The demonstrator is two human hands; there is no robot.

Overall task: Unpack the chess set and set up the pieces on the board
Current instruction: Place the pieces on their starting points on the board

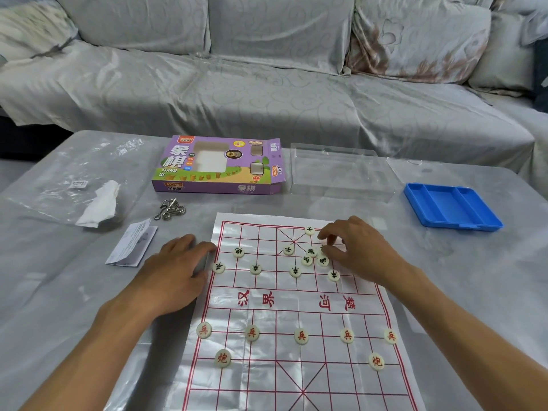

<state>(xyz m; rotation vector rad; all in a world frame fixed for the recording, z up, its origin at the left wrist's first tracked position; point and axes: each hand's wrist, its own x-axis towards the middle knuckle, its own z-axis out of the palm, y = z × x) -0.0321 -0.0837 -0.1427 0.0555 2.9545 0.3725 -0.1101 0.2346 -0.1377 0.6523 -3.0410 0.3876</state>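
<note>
A white plastic xiangqi board sheet (296, 298) with red lines lies on the table. Several red-marked round pieces (301, 336) stand in a row on the near half, with two more (222, 358) below them. Black-marked pieces (255, 268) are spread on the far half, and a small cluster (308, 258) sits at the upper right. My right hand (355, 247) hovers over that cluster, its fingertips pinching a piece there. My left hand (175, 271) rests flat on the board's left edge, fingers relaxed.
The purple chess box (218, 164) lies open behind the board. Beside it sit a clear plastic lid (338, 173) and a blue tray (450, 206). A metal ring puzzle (170, 209), a leaflet (132, 243) and a plastic bag with tissue (98, 203) lie left. A sofa stands behind.
</note>
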